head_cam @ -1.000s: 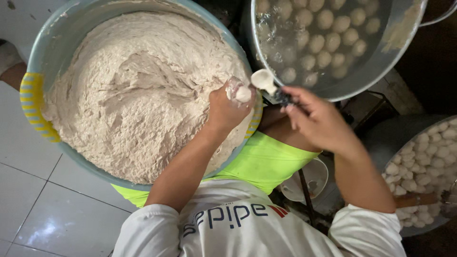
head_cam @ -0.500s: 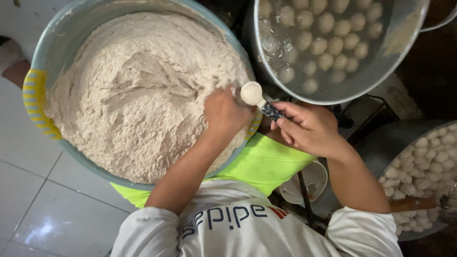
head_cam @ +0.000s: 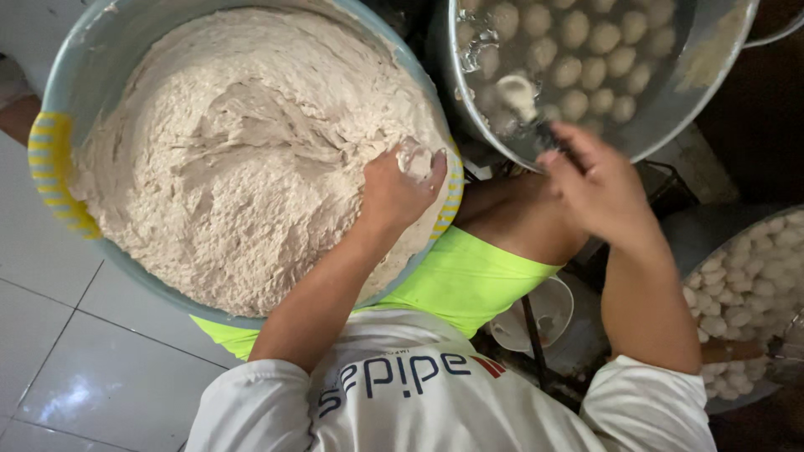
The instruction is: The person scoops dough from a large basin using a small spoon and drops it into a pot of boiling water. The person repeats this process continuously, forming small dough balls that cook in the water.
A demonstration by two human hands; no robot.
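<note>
Your left hand (head_cam: 400,188) squeezes paste (head_cam: 416,156) from the full basin (head_cam: 50,159); your right hand (head_cam: 596,186), fingers closed, spoons (head_cam: 519,94) a ball into the upper-right pot (head_cam: 662,109), already holding many balls (head_cam: 586,46).

White tiled floor (head_cam: 75,360), small white bowl (head_cam: 544,314) below, tray of pale balls (head_cam: 745,293) at right

Left grip (head_cam: 402,188) fisted, right grip (head_cam: 590,180) pinching, forearms extended

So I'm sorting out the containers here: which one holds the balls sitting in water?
The round metal pot at top, above the right hand. Its balls float in liquid; the metal tray at right holds dry ones.
</note>
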